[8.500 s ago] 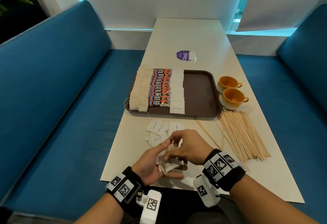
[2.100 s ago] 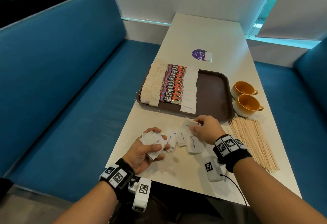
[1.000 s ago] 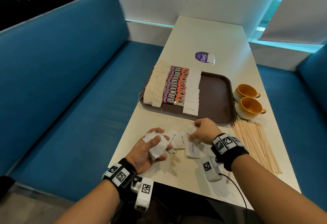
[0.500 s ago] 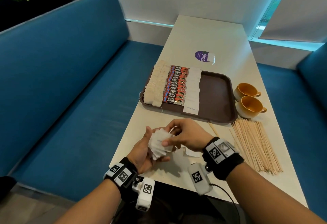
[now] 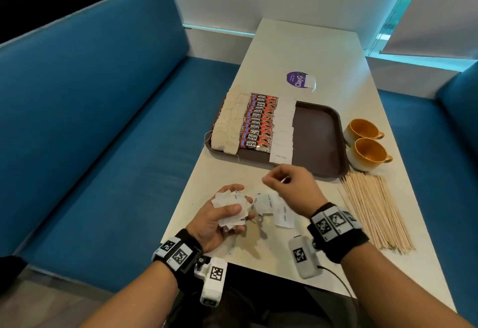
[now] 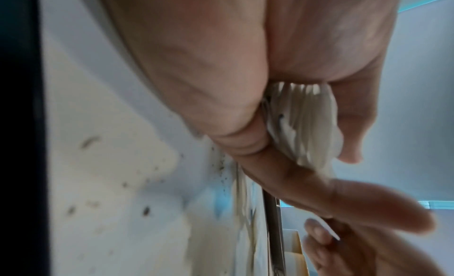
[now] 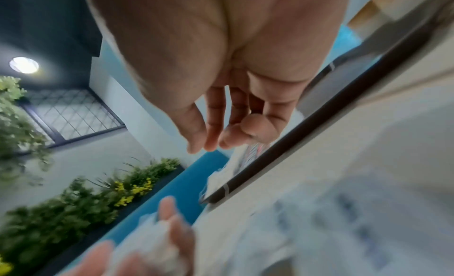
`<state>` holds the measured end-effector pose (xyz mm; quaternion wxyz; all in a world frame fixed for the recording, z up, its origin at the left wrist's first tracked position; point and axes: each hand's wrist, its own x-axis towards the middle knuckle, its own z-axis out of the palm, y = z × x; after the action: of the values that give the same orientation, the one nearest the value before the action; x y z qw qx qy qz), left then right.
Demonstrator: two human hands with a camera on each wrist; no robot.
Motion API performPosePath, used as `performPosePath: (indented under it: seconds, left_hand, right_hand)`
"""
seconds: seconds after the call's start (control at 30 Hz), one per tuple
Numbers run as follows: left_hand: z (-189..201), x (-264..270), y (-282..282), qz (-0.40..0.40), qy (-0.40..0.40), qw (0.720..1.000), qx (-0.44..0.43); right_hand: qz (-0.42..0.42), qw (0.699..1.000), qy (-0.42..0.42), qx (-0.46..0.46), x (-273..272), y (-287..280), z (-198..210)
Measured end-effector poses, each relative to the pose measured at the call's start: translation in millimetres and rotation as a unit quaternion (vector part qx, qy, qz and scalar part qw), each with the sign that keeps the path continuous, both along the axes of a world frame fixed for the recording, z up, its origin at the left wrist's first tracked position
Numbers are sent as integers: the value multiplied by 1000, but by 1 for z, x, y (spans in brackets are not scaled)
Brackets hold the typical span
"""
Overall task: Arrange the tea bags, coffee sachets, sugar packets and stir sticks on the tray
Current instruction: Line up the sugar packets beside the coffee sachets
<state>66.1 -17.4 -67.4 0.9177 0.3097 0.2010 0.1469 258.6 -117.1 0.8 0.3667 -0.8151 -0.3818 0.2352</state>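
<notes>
Gripping a fanned stack of sugar packets, the left hand has its thumb curled over the top of the stack and its fingers wrapped beneath; the left wrist view shows the white packet edges clamped between thumb and palm. The right hand hovers just above the table with its fingers loosely curled and holding nothing; in the right wrist view the fingertips hang close together, apart from any packet. Beneath and between the 2 hands a few loose sugar packets lie scattered on the tabletop. Beyond them sits the brown tray, its left part filled with a column of tea bags, a column of red coffee sachets beside it, and a column of white sugar packets next to those; the tray's right part is bare. A pile of wooden stir sticks lies on the table right of the right hand, off the tray. 2 orange cups stand just beside the tray's right edge, and a purple sticker lies beyond its far edge.
</notes>
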Motion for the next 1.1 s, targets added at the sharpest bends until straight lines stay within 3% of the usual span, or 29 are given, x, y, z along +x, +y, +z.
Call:
performPosePath:
  seconds: [0.1,0.2,0.27,0.37,0.73,1.0,1.1]
  left_hand:
    - [0,-1,0,-2,-4,1000,4]
    - [-1,-1,1,-3,0,1000,6]
    - [-1,-1,1,-4,-1,1000,6]
    - [-1,0,0,-4,-4,1000,5]
    - [2,1,0,0,-13,1000,0]
    - [2,0,0,8,-22,1000,1]
    - [2,1,0,22,-17,1000,-6]
  right_hand:
    - [41,993,-62,-93,28,-20,-3]
    - [124,960,-119,-221,33,-34,-16]
    - [137,947,-144,-250,28,-38,-26]
    - [129,951,-146,-242,23,-38,-33]
    - [139,976,-12,-168,32,-15,-15]
    - [168,943,-136,-252,27,15,-25]
    - [157,948,-116,-250,28,15,-25]
